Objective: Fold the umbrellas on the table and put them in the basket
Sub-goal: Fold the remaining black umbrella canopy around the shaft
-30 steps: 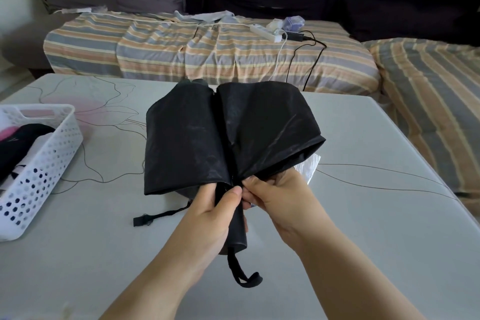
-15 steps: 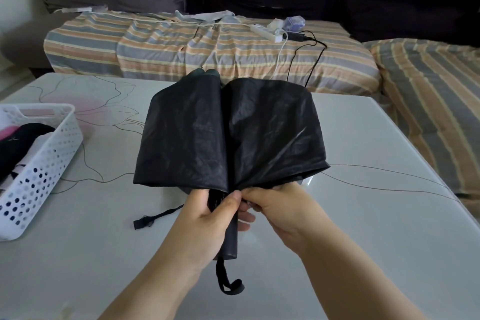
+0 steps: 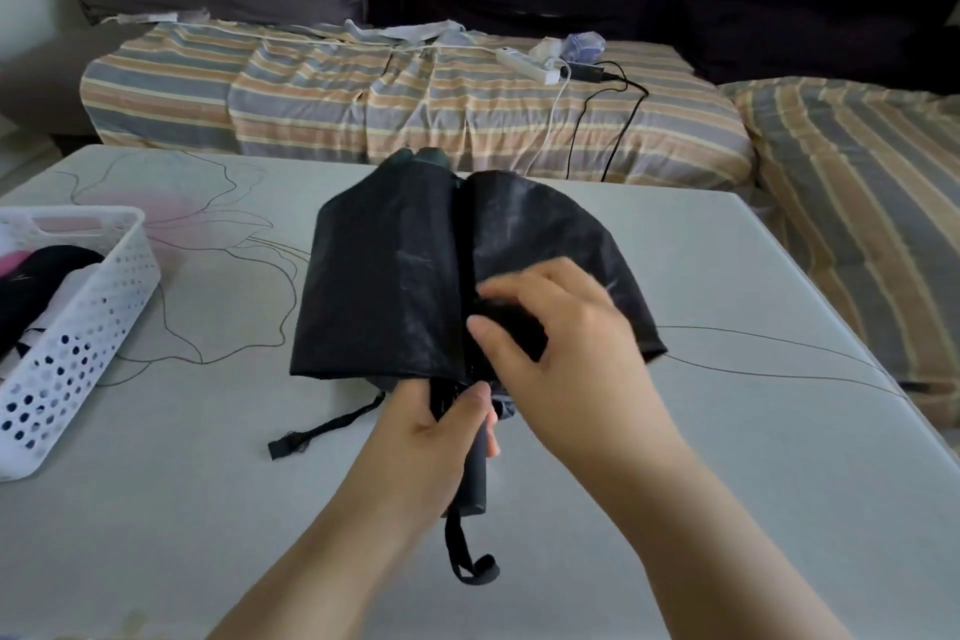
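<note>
**Gathering the canopy flaps on a compact umbrella, one hand anchors, one hand tidies**

So at this point the black umbrella (image 3: pixel 405 276) is collapsed but not wrapped. It's dead centre of the frame, held just over the grey table (image 3: pixel 727 483), canopy panels fanned out loose to both sides of the shaft.

The left hand (image 3: pixel 431 426) is curled round the handle (image 3: pixel 475 478) right below the canopy, thumb pressed across the top of it. Wrist loop hangs off the bottom end. The right hand (image 3: pixel 561 343) is on the right-hand panel, fingers bent with a fold of fabric between thumb and fingers. It's a bit blurred, so I can't tell how tight that pinch is.

My take on doing this bit well: keep the handle hand firm so the shaft doesn't twist, then lay each flap flat and sweep them all the same direction round the shaft. Don't bunch them. The closure strap (image 3: pixel 322 431) is trailing on the table at lower left of the canopy, so wrap toward it so it ends up on the outside.

White basket (image 3: pixel 78 327) waits at the left edge, already with dark stuff inside.
</note>
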Action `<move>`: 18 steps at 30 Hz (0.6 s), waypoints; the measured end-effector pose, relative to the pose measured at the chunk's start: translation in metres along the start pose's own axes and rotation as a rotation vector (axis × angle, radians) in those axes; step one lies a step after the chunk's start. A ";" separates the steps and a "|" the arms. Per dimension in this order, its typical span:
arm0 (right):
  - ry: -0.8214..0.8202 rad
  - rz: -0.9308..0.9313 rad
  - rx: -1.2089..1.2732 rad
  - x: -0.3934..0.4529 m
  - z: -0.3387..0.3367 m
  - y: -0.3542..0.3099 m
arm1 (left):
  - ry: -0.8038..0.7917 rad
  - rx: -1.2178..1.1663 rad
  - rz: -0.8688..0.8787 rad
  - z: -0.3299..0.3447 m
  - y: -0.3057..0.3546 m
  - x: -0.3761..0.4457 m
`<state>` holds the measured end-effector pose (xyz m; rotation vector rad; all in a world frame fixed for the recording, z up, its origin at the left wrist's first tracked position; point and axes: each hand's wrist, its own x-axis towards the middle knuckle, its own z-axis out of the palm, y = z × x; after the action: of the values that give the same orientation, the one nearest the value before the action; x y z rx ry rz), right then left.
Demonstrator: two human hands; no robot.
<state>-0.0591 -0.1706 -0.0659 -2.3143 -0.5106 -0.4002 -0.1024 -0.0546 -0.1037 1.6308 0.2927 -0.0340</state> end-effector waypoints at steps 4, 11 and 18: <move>-0.286 0.557 0.124 0.003 0.004 0.013 | -0.092 0.061 -0.009 0.004 -0.006 -0.003; -0.327 0.813 0.461 0.007 0.017 0.016 | -0.191 0.219 0.036 0.006 -0.006 -0.006; -0.041 0.729 0.768 0.009 0.032 0.026 | 0.028 0.213 0.164 0.008 -0.004 -0.012</move>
<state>-0.0348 -0.1634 -0.0997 -1.5984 0.1732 0.1820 -0.1134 -0.0641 -0.1061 1.8631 0.1803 0.0858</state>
